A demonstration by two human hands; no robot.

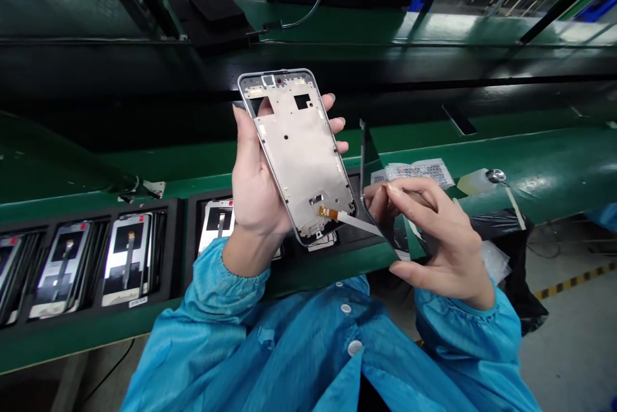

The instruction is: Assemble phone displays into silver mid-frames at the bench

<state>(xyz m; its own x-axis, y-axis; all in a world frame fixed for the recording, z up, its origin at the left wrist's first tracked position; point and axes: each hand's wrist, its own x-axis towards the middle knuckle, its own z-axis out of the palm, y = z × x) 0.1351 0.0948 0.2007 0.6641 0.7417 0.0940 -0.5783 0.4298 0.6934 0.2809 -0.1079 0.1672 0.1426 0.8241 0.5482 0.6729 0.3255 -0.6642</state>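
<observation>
A silver phone frame (308, 155) rests tilted in my left hand (260, 174), thumb along one side and fingertips showing past the other. Its flat metal face points up at me, with cut-outs near the top. My right hand (434, 232) grips a thin dark phone screen (373, 161) by its edge, fingers bent around it. The screen stands on edge beside the frame's lower right. A flex cable (357, 222) with an orange end runs from the screen and lies over the frame's lower part, where the orange end reaches a small slot.
Black trays (166, 232) with several phone parts stand at the left on the green bench (554, 155). Labelled clear bags (424, 171) and a bottle with a metal cap (482, 180) lie to the right. Farther back is a dark phone-shaped piece (459, 120); a black bag (511, 232) hangs off the edge.
</observation>
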